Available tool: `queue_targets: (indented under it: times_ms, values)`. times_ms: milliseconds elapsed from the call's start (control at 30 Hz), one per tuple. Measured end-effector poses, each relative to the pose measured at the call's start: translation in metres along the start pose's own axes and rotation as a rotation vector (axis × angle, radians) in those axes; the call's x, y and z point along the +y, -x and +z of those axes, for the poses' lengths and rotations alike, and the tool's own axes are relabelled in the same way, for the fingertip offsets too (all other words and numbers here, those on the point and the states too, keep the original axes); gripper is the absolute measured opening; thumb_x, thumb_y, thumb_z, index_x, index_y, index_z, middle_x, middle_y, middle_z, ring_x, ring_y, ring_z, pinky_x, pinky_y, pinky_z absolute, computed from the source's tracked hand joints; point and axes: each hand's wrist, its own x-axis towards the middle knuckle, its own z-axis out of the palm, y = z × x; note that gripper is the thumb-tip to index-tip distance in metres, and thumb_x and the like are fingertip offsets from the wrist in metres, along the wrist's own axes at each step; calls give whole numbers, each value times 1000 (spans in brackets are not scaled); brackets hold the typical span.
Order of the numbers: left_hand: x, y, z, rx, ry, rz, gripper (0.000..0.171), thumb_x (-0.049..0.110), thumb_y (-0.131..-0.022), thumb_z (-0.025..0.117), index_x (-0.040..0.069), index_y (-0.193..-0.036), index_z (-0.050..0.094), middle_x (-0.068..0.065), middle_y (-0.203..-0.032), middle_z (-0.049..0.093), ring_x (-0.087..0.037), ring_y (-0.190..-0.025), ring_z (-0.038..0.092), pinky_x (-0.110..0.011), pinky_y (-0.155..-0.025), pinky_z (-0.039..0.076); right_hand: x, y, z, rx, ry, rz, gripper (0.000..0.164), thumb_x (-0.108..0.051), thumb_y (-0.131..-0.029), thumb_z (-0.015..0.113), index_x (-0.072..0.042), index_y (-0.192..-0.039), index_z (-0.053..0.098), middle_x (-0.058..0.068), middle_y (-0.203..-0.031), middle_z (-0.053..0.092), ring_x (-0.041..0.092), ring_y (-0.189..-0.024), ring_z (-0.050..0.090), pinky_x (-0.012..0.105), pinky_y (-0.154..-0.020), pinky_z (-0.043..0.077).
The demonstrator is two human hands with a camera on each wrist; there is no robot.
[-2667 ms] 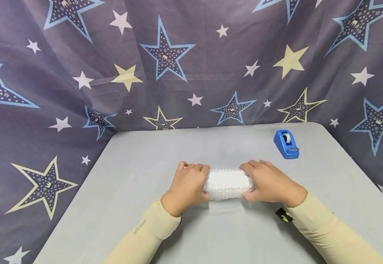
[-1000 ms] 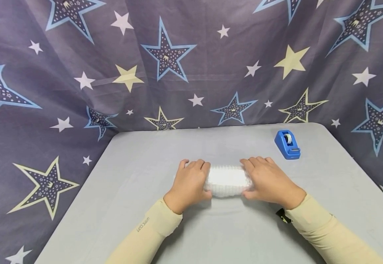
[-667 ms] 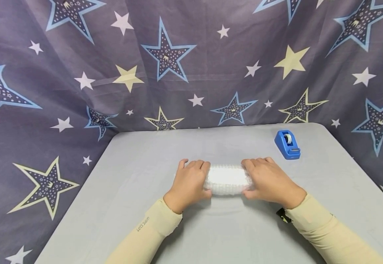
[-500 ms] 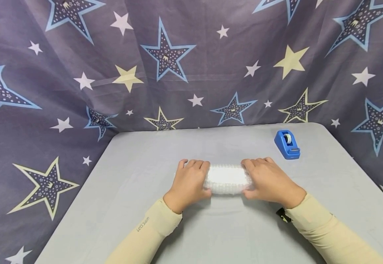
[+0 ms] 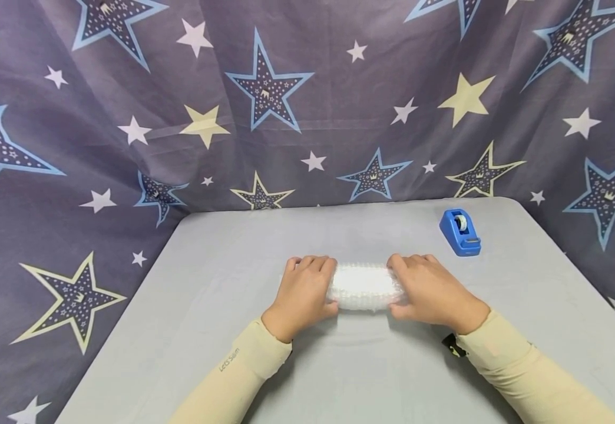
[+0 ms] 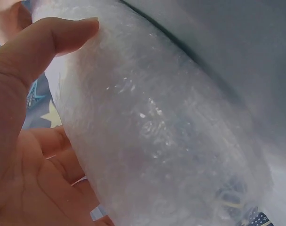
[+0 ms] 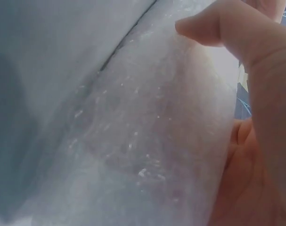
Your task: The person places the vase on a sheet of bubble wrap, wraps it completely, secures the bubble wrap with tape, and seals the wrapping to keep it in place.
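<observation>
A bundle of clear bubble wrap (image 5: 363,300) lies crosswise at mid-table, with a plain white patch showing on its top. My left hand (image 5: 302,294) grips the left end, thumb on the near side and fingers over the far side. At the opposite end, my right hand (image 5: 429,291) grips it the same way. Both wrist views show the crinkled wrap up close, with the left thumb (image 6: 77,35) and the right thumb (image 7: 204,28) pressing on it. What the wrap encloses is hidden.
A blue tape dispenser (image 5: 460,232) with a roll of tape stands at the back right of the grey-covered table (image 5: 222,247). A dark star-patterned curtain (image 5: 307,135) hangs behind the table and along its sides.
The bubble-wrapped bundle has shifted and turned a little away from me, its near edge now farther from my thumbs. Both hands keep their grip on its ends.
</observation>
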Motion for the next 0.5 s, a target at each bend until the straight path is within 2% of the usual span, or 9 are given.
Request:
queue_targets:
  times_ms: [167,333,500]
  values:
    - [0,1,-1,3,-2,-10,67,39,-65,87,12,-122,66,-10,-129,64,-29,-113,62,-49,-93,45,-1,-1,1,-20,17,14,65,-48,-67,85,-12,-108,50,-4,-86,61,27,-87,65,52,-85,49]
    - [1,0,-1,10,-21,0,63,38,-66,87,11,-119,67,-8,-119,60,-27,-97,60,-46,-85,44,-2,0,3,-9,30,18,66,-48,-66,86,-11,-108,51,-3,-84,60,28,-84,64,51,-84,49]
    - [1,0,-1,38,-54,7,63,38,-65,87,11,-118,67,-5,-111,63,-26,-94,63,-47,-86,44,-2,0,4,2,41,19,67,-47,-67,86,-9,-112,53,1,-91,65,30,-88,65,52,-85,49]
